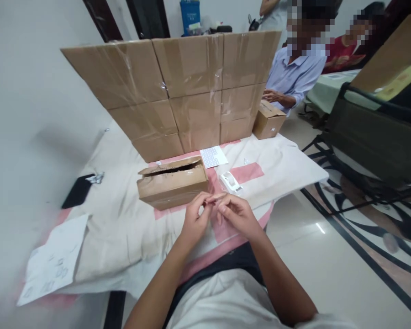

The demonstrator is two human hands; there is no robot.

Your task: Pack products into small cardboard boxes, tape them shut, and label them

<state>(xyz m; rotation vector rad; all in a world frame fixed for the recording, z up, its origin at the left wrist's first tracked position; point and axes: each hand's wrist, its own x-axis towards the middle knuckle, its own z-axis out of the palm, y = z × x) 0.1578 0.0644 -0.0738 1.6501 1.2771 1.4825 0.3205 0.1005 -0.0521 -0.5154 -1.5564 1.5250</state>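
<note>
My left hand (197,214) and my right hand (239,214) meet above the near edge of the table, fingertips touching or nearly so. Both are closed in a pinch; whatever lies between the fingers is too small to make out. Just beyond my left hand stands a cardboard box (174,191), its top flaps parted along a dark gap. A white tape dispenser (230,183) lies close beyond my right hand. Farther back, a sheet of blue-printed labels (213,156) rests on the cloth against the stacked boxes.
Taped cardboard boxes (195,107) form a wall across the table (116,228). A black flat device (78,191) and a printed paper (56,260) lie left. At the right, a co-worker's hand (274,97) is over a small box (269,122). A folding chair (373,137) stands beyond.
</note>
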